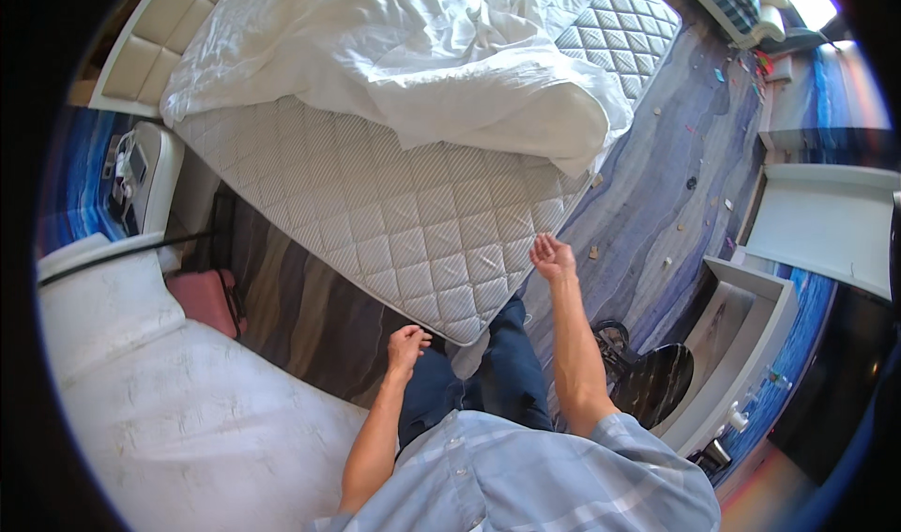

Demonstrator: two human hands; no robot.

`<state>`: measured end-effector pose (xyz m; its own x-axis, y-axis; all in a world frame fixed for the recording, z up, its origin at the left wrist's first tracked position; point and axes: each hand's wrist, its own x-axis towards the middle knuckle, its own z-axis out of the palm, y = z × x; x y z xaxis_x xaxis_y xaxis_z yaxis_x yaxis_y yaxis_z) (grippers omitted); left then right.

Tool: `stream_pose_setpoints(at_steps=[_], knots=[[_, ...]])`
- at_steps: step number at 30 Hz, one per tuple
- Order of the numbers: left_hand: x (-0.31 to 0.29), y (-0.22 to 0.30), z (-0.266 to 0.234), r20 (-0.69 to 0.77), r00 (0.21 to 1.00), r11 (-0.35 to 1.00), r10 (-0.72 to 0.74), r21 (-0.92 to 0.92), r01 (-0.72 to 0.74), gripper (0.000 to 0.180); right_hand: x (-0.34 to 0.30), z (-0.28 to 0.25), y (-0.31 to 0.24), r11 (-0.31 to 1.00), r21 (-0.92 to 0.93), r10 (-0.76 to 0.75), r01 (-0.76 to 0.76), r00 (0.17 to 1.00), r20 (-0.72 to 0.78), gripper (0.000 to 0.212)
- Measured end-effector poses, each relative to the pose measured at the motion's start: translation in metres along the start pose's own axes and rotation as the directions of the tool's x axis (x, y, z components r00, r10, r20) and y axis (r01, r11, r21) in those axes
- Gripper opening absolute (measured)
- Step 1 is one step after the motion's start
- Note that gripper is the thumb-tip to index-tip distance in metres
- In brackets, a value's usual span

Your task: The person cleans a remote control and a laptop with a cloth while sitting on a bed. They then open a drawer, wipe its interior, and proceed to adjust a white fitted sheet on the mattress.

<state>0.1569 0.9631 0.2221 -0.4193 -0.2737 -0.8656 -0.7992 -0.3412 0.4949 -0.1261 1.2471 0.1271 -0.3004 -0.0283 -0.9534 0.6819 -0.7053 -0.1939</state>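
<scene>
One quilted mattress [375, 218] lies ahead, near corner between left hand [407, 348] and right hand [554, 256]; their fingers curl by its edges, whether pinching I cannot tell; white bedding [413, 63] heaped on top; pink suitcase [205, 302] at left.

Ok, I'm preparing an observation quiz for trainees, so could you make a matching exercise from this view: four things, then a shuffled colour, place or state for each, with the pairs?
Things:
1. Bedding
2. Case on the floor
3. Mattress
4. Right hand

Descriptions:
A. Quilted, only partly covered
B. Near the mattress's right edge, fingers curled
C. White, crumpled in a heap
D. Pink

Pairs: 1-C, 2-D, 3-A, 4-B
</scene>
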Motion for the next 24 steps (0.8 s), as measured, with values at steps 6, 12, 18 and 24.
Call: stream_pose_setpoints(at_steps=[6,12,18,24], knots=[[0.003,-0.013,-0.083,-0.134,0.986,0.980,-0.098,-0.185,0.072,0.018,0.026,0.042,-0.014,0.931,-0.314,-0.170,0.189,0.982,0.087,0.027],[-0.011,-0.069,-0.105,-0.217,0.923,0.932,-0.319,-0.250,0.263,0.019,0.053,0.111,-0.122,0.651,-0.476,-0.637,0.592,0.767,0.082,0.042],[-0.025,-0.091,-0.059,-0.266,0.872,0.901,-0.410,-0.270,0.341,0.019,0.065,0.162,-0.168,0.561,-0.563,-0.708,0.607,0.704,0.053,0.075],[-0.009,-0.029,0.032,-0.204,0.953,0.960,-0.222,-0.216,0.177,0.023,0.110,0.165,-0.214,0.650,-0.296,-0.710,0.700,0.698,0.092,0.080]])
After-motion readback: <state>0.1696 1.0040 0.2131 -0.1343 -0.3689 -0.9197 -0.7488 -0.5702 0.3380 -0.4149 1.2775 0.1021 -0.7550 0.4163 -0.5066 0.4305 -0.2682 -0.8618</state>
